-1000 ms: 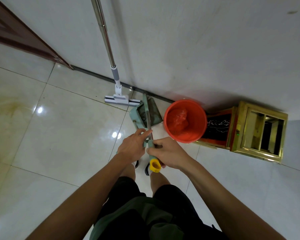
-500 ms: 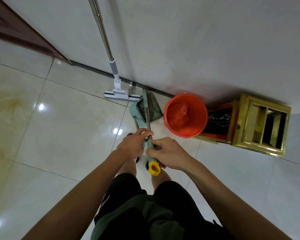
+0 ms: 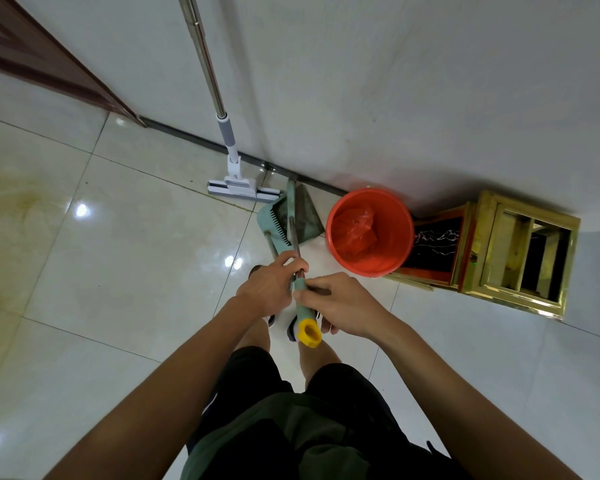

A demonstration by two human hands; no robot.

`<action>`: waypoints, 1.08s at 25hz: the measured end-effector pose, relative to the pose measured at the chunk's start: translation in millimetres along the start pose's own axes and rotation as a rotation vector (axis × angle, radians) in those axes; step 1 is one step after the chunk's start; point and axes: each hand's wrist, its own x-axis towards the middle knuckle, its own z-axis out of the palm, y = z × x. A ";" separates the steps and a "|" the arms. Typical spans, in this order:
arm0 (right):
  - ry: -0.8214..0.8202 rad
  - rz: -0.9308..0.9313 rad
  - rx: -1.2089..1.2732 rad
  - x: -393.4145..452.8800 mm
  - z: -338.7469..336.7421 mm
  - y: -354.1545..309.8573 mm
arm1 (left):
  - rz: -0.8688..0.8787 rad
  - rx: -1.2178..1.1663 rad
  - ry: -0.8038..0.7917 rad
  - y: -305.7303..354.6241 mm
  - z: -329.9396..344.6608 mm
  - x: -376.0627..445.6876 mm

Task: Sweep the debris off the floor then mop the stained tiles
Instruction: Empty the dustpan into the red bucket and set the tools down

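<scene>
Head view, looking down past the person's legs to the tiled floor [image 3: 125, 271]. Both hands meet on one upright set of handles: the left hand [image 3: 267, 289] curls its fingers round the thin metal shaft, and the right hand [image 3: 343, 306] pinches the pale green grip of the broom handle [image 3: 303, 306] just below it, near the yellow end cap [image 3: 309, 334]. From this double grip the long axis runs away from the person and down toward the wall, ending at the green dustpan [image 3: 305, 209], whose comb teeth and dark pan stand on the floor just beside the wall base; whether the broom head is clipped inside the pan cannot be told. Both hands lie equally near the handles, the left higher along the shaft toward the pan. The mop [image 3: 243, 188] leans against the wall [image 3: 361, 81], head on the floor just left of the dustpan, untouched, its pole rising up and away. An orange bucket [image 3: 371, 233] stands just right of the dustpan and holds a crumpled red plastic bag; any water is not visible. A gold-framed stand [image 3: 520, 251] lies beyond the bucket. Judged step: separating broom from dustpan before sweeping; a faint yellowish stain marks the tiles at far left.
</scene>
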 end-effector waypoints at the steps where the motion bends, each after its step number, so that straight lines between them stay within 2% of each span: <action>1: 0.003 -0.002 -0.028 0.8 -1.1 2.4 | 0.004 0.002 0.005 0.2 3.2 0.0; 5: 0.060 0.024 -0.037 4.4 -4.7 14.1 | 0.031 -0.006 -0.021 5.2 21.9 -5.0; 12: 0.194 0.058 -0.188 14.5 -11.1 26.6 | -0.059 0.018 -0.003 11.1 33.4 -6.8; 19: 0.230 0.068 -0.164 17.0 -35.3 12.3 | -0.080 0.097 0.099 7.3 0.6 3.7; 25: 0.313 0.038 -0.206 27.5 -49.8 0.8 | -0.012 -0.039 0.289 18.6 -27.0 16.8; 27: 0.316 0.035 -0.203 30.9 -52.1 -1.8 | -0.009 -0.068 0.299 16.1 -39.0 19.5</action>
